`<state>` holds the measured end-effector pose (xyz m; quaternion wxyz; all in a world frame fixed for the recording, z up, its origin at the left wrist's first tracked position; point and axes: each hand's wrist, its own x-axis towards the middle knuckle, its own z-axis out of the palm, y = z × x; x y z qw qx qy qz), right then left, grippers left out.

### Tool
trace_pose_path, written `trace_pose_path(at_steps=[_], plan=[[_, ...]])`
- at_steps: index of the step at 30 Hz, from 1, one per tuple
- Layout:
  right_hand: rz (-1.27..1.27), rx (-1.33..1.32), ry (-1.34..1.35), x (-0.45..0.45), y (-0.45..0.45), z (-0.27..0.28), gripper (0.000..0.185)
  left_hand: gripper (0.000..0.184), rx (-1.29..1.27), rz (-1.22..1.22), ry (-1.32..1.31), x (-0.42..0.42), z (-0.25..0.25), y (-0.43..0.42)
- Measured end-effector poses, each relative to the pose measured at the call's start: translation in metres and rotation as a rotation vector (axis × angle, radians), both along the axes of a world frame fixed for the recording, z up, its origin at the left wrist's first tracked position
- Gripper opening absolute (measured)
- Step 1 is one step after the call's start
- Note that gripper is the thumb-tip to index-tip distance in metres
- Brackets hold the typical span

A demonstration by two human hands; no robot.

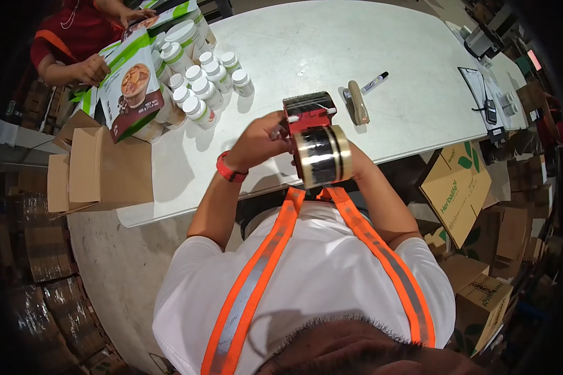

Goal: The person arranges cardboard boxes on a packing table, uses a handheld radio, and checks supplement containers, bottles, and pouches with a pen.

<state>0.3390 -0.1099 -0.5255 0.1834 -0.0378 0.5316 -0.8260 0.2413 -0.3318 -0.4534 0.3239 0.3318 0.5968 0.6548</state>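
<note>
A red tape dispenser [306, 114] with a wide roll of tape [324, 155] is held above the near edge of the white table. My left hand [264, 140], with a red band at the wrist, is at the dispenser's left side, its fingers curled against the red frame. Behind the roll on the right is my right hand [358, 160], mostly covered by the tape, so its fingers do not show. To the right of the dispenser lie a beige box cutter [358, 103] and a black-and-white marker [375, 82].
White bottles [207, 92] and a pouch [131, 86] stand at the table's left, where a co-worker's hand [92, 70] holds the pouch. An open cardboard box [109, 165] is at the left edge. A clipboard [480, 94] with a radio [491, 111] lies far right; cartons [460, 187] are below.
</note>
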Motion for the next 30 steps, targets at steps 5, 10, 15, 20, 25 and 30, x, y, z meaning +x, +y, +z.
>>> trace_pose_path(at_steps=[5,10,15,20,25,30], plan=[[-0.142,0.164,0.006,0.007,-0.012,0.014,0.037,0.054,0.002,0.044,0.135,-0.033,-0.003,-0.025],[0.032,0.399,-0.022,0.004,-0.003,0.025,0.042,0.055,-0.045,0.153,0.188,-0.033,0.006,-0.008],[0.070,0.290,0.083,0.009,-0.003,0.016,0.046,0.027,-0.168,0.139,0.018,-0.023,0.024,0.000],[0.151,0.308,0.081,0.009,-0.001,0.010,0.048,0.017,0.006,0.138,-0.241,-0.028,-0.003,0.008],[0.147,-0.031,-0.068,0.015,-0.010,-0.007,0.049,0.016,0.088,-0.011,-0.455,-0.028,-0.009,0.008],[0.089,-0.226,-0.182,0.025,-0.006,-0.004,0.053,0.030,0.197,-0.029,-0.570,-0.040,-0.031,0.004]])
